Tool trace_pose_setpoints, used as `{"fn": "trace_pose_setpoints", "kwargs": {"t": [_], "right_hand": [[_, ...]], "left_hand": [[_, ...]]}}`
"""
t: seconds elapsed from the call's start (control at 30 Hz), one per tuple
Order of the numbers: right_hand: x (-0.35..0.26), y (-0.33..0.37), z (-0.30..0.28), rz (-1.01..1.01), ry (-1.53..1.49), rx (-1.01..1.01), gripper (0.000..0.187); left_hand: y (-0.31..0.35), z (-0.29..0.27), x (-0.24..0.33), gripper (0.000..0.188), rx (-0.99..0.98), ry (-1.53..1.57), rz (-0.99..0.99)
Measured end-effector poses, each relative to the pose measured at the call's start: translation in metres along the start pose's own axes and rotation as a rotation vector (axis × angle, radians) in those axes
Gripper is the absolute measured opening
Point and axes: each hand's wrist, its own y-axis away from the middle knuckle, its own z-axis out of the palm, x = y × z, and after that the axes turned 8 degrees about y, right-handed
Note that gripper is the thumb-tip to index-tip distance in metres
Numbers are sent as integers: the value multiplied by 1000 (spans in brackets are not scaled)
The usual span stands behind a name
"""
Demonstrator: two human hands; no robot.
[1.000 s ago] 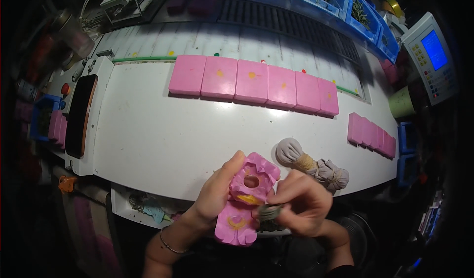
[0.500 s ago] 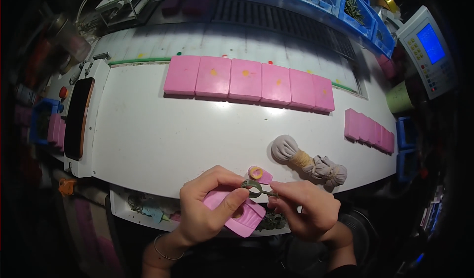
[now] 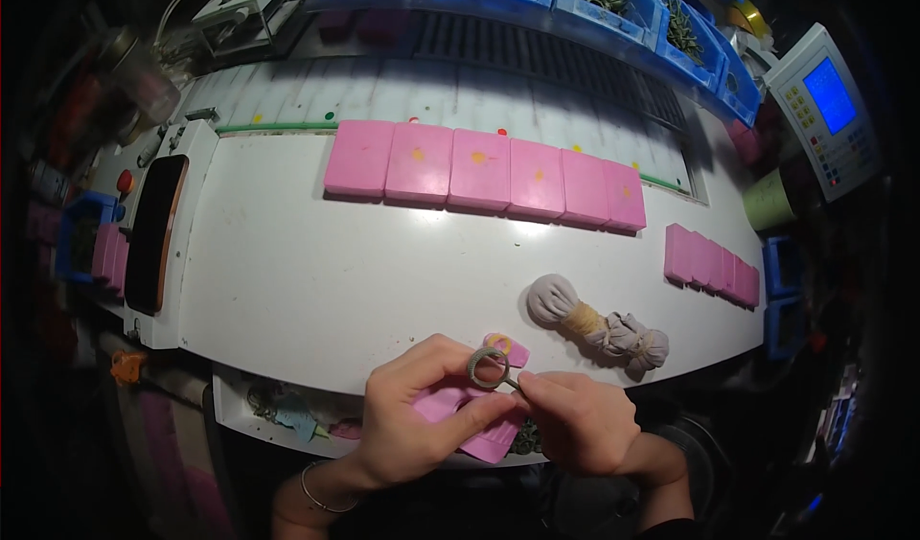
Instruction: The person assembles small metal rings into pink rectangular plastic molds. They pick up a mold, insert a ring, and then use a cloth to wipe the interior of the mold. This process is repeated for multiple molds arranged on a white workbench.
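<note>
My left hand (image 3: 407, 415) is closed around a pink rubber mould (image 3: 487, 444), which is partly hidden behind its fingers. Between the hands a dark green ring with a stem (image 3: 471, 370) is held up, its round opening turned toward me. Fingers of my right hand (image 3: 589, 425) pinch the stem at the ring's lower right. The left fingertips are beside the ring; whether they touch it I cannot tell. Just beyond the ring, a small pink mould piece (image 3: 518, 354) with a yellowish circle lies at the table's front edge.
Pink blocks (image 3: 479, 171) stand in a row across the white table (image 3: 316, 272), with smaller ones (image 3: 709, 264) at right. A tied grey cloth bundle (image 3: 553, 300) lies near my right hand. A phone (image 3: 158, 233) is at left; blue bins (image 3: 613, 22) line the back.
The ring has been turned so its opening faces me more. My right hand has come closer to the left, and the left thumb has moved off the ring. The view has shifted slightly.
</note>
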Motion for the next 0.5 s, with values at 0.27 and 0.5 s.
{"fn": "trace_pose_setpoints", "kwargs": {"t": [0.27, 0.5], "right_hand": [[-4, -7, 0, 76, 53, -46, 20], [5, -15, -6, 587, -807, -227, 9]], "left_hand": [[2, 1, -6, 13, 33, 99, -95], [-3, -1, 2, 20, -21, -151, 67]]}}
